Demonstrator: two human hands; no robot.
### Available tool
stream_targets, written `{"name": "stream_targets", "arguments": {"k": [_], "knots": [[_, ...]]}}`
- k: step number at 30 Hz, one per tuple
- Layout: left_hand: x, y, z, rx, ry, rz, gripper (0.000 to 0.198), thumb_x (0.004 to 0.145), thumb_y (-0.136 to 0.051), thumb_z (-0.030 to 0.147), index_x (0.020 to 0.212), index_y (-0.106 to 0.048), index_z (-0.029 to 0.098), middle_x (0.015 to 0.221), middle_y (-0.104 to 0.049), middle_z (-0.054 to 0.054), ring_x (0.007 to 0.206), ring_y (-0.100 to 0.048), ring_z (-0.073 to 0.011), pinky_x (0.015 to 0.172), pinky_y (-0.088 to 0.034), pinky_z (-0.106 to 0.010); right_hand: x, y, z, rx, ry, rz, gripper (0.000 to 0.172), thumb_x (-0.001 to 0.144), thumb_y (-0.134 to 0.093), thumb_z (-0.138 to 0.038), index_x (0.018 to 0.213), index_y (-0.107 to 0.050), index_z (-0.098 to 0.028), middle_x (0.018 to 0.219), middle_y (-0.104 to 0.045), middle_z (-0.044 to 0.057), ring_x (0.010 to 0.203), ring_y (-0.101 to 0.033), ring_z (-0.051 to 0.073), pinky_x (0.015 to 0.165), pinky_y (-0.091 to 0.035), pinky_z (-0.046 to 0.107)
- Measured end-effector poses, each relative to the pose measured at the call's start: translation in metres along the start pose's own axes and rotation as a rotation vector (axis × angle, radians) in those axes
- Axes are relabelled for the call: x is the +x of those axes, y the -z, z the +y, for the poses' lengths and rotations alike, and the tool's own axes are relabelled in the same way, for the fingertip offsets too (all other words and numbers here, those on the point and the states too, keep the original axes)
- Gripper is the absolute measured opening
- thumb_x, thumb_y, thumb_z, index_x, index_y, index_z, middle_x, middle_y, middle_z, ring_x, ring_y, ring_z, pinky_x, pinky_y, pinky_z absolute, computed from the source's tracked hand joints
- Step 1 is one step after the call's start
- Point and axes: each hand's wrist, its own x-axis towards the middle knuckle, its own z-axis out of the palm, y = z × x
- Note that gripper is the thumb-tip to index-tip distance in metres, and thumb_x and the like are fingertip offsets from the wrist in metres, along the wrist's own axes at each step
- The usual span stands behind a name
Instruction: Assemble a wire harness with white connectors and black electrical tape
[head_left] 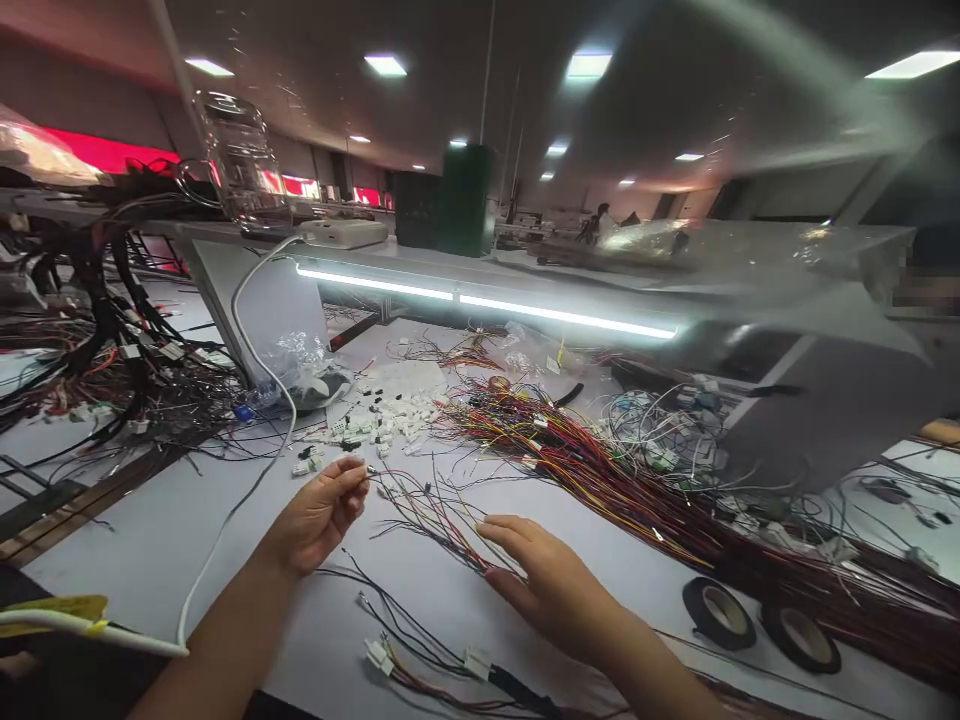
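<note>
My left hand (328,512) is closed in a pinch, thumb against forefinger, on the end of a thin dark wire; a small pale tip shows at the fingertips, too small to name. To its right a loose fan of thin wires (439,515) in black, red and yellow spreads over the white table. My right hand (551,582) hovers at or on these wires with its fingers stretched and the thumb apart; whether it touches them I cannot tell. Below the hands lies a sleeved wire harness with a white connector (478,661) and a smaller white connector (379,656).
White connector housings (390,418) lie in a heap beyond my left hand. A thick bundle of red, yellow and dark wires (600,460) runs to the right. Two black tape rolls (718,612) lie near my right forearm. A white cable (251,480) crosses the left side.
</note>
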Motion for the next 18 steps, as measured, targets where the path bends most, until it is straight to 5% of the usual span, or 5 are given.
{"name": "stream_targets", "arguments": {"k": [3,6,12,18], "knots": [[-0.001,-0.004,-0.001,0.051,-0.091,-0.099,0.026,0.073,-0.075,0.015,0.091,-0.058,0.021,0.064,-0.053,0.006,0.045,-0.042,-0.0037,0.044,-0.037,-0.014,0.023,-0.02,-0.013,0.034,0.041,-0.02,0.055,0.085,-0.059,-0.033,0.138,-0.046,-0.024,0.133,-0.056,0.008,0.119,-0.052,0.025,0.101,-0.04,0.039],[-0.002,-0.002,-0.005,-0.178,-0.113,-0.177,0.03,0.076,-0.071,0.009,0.099,-0.058,0.022,0.067,-0.05,0.007,0.042,-0.038,-0.0012,0.043,-0.038,-0.014,0.039,-0.046,-0.014,0.013,0.007,-0.079,0.063,0.08,-0.064,-0.029,0.139,-0.044,-0.026,0.112,-0.068,0.008,0.102,-0.062,0.028,0.088,-0.047,0.04],[0.001,0.009,-0.025,-0.653,0.113,-0.112,0.012,0.086,-0.055,0.005,0.093,-0.063,0.012,0.076,-0.054,0.0,0.051,-0.05,-0.0007,0.051,-0.049,-0.011,0.048,-0.077,0.001,0.204,0.059,0.119,0.035,0.085,-0.049,-0.016,0.116,-0.064,-0.027,0.102,-0.07,0.003,0.095,-0.062,0.019,0.084,-0.045,0.03],[-0.003,0.003,-0.031,-0.567,0.09,-0.189,0.02,0.08,-0.068,0.014,0.099,-0.065,0.019,0.104,-0.061,-0.006,0.071,-0.059,-0.0086,0.07,-0.057,-0.023,0.041,-0.084,0.007,0.381,0.022,0.17,0.038,0.088,-0.047,-0.018,0.123,-0.059,-0.026,0.103,-0.067,0.004,0.093,-0.061,0.019,0.083,-0.046,0.029]]}}
